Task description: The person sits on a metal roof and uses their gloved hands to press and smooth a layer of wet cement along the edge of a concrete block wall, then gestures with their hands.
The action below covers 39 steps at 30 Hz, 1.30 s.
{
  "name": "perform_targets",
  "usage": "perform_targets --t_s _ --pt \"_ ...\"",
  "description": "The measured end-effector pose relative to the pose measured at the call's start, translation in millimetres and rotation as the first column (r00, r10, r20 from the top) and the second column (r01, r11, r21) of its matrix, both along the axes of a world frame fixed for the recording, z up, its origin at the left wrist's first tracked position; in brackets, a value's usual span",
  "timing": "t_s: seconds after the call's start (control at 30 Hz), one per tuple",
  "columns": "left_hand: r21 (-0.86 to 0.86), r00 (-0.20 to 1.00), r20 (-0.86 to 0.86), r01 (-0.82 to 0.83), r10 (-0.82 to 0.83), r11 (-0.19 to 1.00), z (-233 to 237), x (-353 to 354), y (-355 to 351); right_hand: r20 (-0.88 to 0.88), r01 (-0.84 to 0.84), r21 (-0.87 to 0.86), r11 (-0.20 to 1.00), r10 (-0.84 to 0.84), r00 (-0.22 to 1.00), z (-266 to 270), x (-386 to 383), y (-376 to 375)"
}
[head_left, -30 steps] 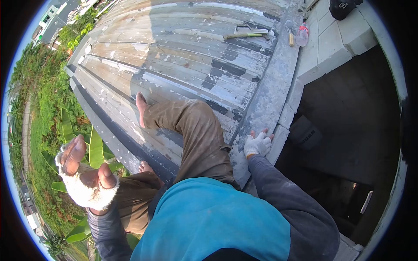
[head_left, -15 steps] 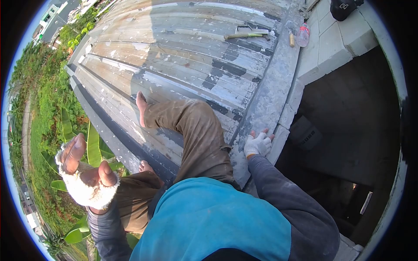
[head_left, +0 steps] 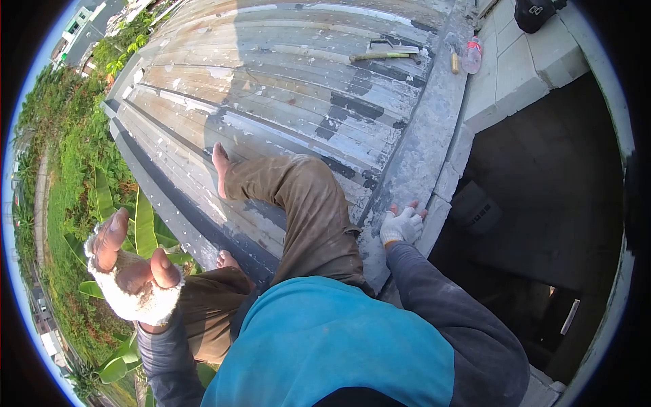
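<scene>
Left hand (head_left: 129, 275) drifted slightly outward, open and empty, beyond the roof (head_left: 271, 88) edge; right hand (head_left: 401, 225) spread flat on roof's ledge (head_left: 424, 146)

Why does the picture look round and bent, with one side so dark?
Head view: a fisheye lens curves the metal roof and rings the frame in black. Head view: sunlight falls on the roof and the raised left hand, while the opening beside the right hand lies in deep shadow.
</scene>
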<state>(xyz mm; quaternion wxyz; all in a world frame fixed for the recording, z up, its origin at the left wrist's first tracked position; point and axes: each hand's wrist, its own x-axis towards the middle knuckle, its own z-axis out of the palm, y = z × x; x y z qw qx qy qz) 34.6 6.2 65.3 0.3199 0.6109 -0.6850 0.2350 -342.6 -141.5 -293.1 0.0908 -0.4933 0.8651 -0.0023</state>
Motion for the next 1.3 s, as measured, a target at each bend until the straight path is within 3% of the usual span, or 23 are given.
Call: perform_targets --t_s 1.3 --pt "-0.087 0.983 -0.146 0.098 -0.11 0.991 -9.1 4.6 -2.1 0.007 -0.015 0.009 1.0 0.015 1.0 3.2 0.1 -0.1"
